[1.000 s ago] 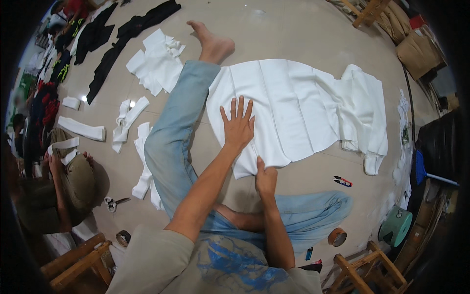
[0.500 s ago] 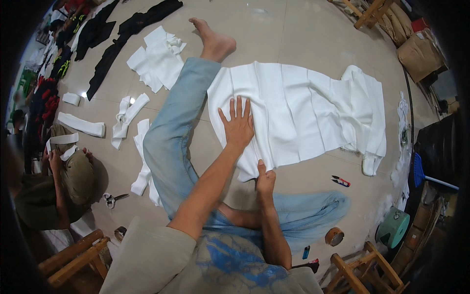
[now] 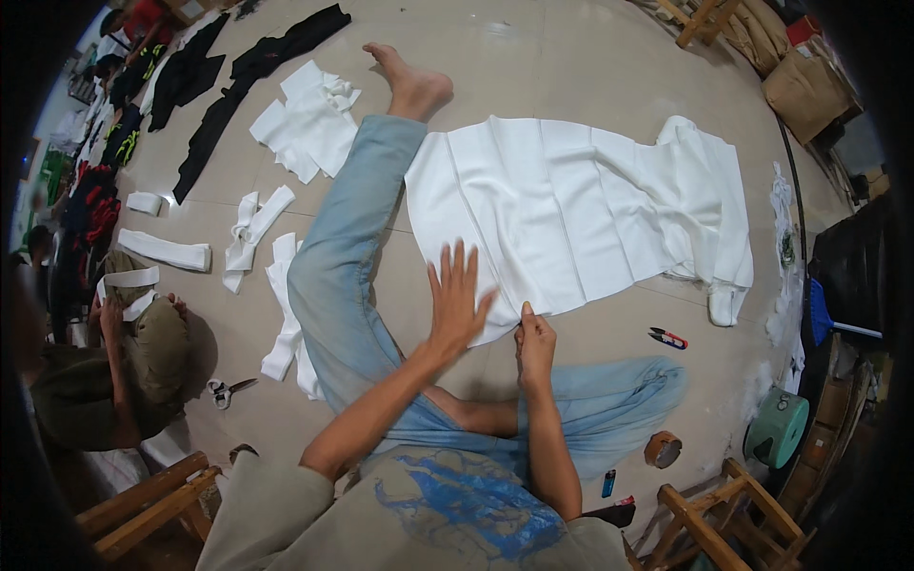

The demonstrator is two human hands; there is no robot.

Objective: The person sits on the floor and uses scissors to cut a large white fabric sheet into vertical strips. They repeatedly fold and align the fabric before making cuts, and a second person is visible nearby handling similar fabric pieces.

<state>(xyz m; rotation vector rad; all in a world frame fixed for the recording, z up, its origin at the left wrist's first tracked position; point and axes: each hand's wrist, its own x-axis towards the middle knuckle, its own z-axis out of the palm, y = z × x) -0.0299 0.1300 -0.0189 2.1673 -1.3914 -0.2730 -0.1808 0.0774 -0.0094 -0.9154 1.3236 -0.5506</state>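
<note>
White fabric piece (image 3: 571, 228): spread on the floor (image 3: 590, 57) ahead of you, bunched at its right end. Nearest, on your right: blue lighter (image 3: 608, 483), then brown tape roll (image 3: 663, 449). Your right hand (image 3: 536, 347) pinches the fabric's near edge, thumb on top. Your left hand (image 3: 457, 300) is released, fingers spread over the near-left edge; can't tell if touching. Snips (image 3: 669, 338) lie off to the right. Farthest, upper left: black garments (image 3: 209, 143).

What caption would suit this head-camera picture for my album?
Left hand spread over white fabric, right hand pinching its near edge, on a tiled floor.
</note>
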